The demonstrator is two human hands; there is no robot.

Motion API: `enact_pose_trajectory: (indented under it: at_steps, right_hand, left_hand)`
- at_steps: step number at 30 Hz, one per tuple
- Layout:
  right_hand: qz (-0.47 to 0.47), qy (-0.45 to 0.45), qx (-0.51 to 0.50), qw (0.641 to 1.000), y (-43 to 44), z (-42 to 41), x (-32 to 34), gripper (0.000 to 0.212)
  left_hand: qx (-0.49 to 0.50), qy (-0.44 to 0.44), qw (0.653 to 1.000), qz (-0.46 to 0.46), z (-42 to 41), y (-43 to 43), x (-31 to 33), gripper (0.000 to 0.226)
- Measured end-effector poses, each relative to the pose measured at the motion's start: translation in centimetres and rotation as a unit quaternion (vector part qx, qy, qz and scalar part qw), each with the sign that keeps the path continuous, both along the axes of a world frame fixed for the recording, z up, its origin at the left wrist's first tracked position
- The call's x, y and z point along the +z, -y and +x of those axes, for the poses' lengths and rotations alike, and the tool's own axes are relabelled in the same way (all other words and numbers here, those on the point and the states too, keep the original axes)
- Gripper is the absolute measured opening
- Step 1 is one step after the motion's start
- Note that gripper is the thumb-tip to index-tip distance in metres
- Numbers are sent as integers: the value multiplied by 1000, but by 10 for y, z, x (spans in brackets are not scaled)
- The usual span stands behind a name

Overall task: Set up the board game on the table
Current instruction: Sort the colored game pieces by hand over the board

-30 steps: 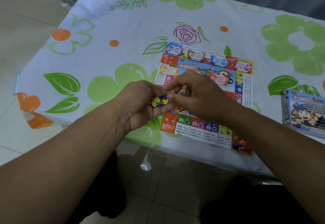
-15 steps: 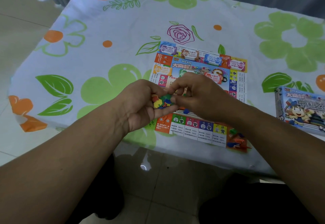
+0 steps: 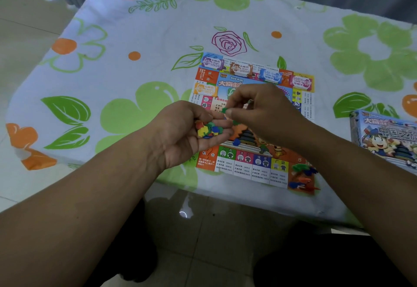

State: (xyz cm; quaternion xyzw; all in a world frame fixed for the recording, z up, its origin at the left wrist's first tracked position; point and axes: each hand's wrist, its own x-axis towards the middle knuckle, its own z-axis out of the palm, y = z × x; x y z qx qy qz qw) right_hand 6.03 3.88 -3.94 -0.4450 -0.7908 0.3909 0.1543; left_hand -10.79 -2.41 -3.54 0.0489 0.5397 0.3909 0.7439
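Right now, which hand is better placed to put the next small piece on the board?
The right hand: it pinches a green piece above the board, while the left hand cups the pile of coloured pieces.

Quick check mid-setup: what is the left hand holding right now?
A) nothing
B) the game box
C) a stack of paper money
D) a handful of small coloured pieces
D: the left hand cups small coloured pieces in its curled palm, while the right hand pinches a green piece just above them.
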Motion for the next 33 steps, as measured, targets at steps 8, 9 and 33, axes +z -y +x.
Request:
enact_pose_trajectory:
  at_steps: [8, 9, 33]
  right_hand:
    - [-39, 164, -29, 985, -16, 13, -17, 10]
    - [-35, 173, -24, 984, -16, 12, -18, 11]
    - [43, 41, 110, 992, 9, -4, -7, 16]
  left_hand:
    - [3, -5, 1000, -5, -3, 0, 2, 33]
    - [2, -3, 1000, -5, -3, 1, 2, 34]
    - [-20, -1, 1000, 5, -3, 1, -3, 48]
